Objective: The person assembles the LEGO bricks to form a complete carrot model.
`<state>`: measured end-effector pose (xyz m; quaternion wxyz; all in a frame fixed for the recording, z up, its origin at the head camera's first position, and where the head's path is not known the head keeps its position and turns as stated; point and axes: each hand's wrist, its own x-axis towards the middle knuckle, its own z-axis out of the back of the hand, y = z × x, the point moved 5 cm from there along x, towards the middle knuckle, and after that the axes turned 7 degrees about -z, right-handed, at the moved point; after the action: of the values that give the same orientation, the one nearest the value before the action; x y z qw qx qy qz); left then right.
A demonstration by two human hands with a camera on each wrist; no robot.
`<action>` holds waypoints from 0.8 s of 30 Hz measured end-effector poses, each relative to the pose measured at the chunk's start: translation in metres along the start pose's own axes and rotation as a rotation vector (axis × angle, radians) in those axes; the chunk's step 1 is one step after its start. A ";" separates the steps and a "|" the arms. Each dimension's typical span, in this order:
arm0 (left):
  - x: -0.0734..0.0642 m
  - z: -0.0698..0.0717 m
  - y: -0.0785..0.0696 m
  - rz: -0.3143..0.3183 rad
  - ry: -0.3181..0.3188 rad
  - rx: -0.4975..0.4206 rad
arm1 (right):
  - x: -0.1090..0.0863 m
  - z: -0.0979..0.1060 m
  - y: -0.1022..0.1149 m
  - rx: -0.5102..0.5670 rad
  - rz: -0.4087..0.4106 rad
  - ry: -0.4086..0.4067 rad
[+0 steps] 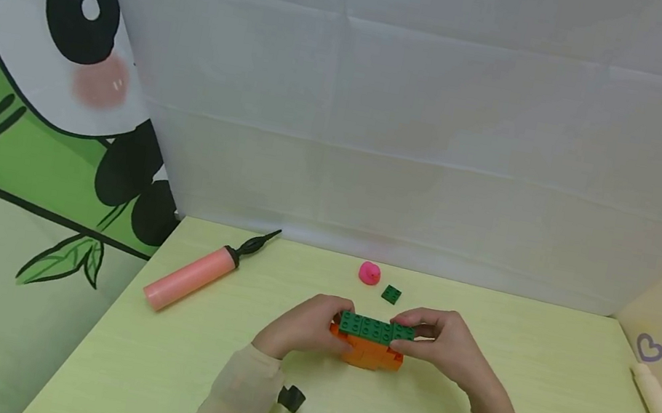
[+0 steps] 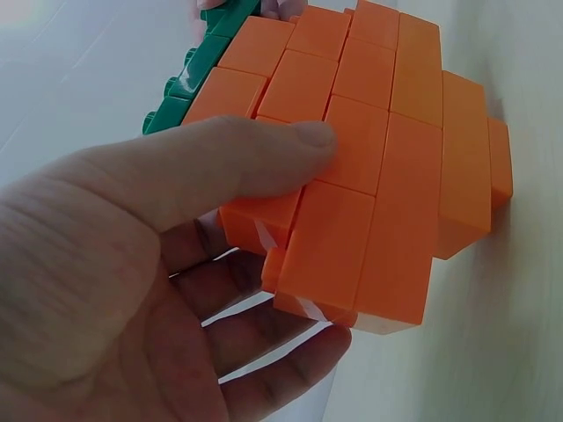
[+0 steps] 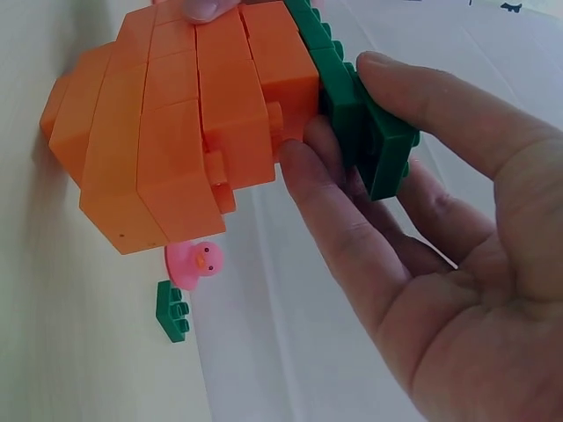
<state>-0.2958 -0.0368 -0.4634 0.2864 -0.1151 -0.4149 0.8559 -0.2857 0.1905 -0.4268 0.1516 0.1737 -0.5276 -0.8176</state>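
Observation:
My left hand (image 1: 309,324) grips a stepped build of orange toy bricks (image 1: 369,356), its thumb lying across the brick faces in the left wrist view. Along the top of the build runs a row of green studded bricks (image 1: 364,327). At the right end of that row, my right hand (image 1: 453,350) pinches a green brick (image 3: 387,154) between thumb and fingers. In the right wrist view this brick sits slightly askew against the row and sticks out past the orange part. The build stands upright, its narrow side down close over the table.
Behind the build on the table (image 1: 195,374) are a pink rubber duck (image 1: 369,273) and a loose small green brick (image 1: 391,294). A pink hand pump (image 1: 192,278) with a black nozzle lies at the back left. A white cloth backdrop rises behind the table's far edge.

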 end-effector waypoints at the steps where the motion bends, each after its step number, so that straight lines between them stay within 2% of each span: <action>1: 0.000 0.000 0.000 0.001 0.001 0.001 | 0.000 0.000 0.000 -0.002 -0.001 0.000; 8: 0.000 0.001 -0.001 -0.001 0.003 0.008 | 0.000 -0.001 -0.001 -0.025 -0.014 0.012; 17: 0.002 0.001 -0.002 -0.012 0.001 0.003 | 0.001 0.000 0.001 -0.063 0.015 0.037; 24: 0.007 0.002 0.000 -0.003 0.002 0.003 | 0.011 0.001 -0.004 -0.227 0.100 0.025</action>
<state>-0.3026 -0.0339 -0.4619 0.2881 -0.1148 -0.4134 0.8561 -0.2963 0.1881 -0.4314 0.2174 0.1390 -0.4377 -0.8613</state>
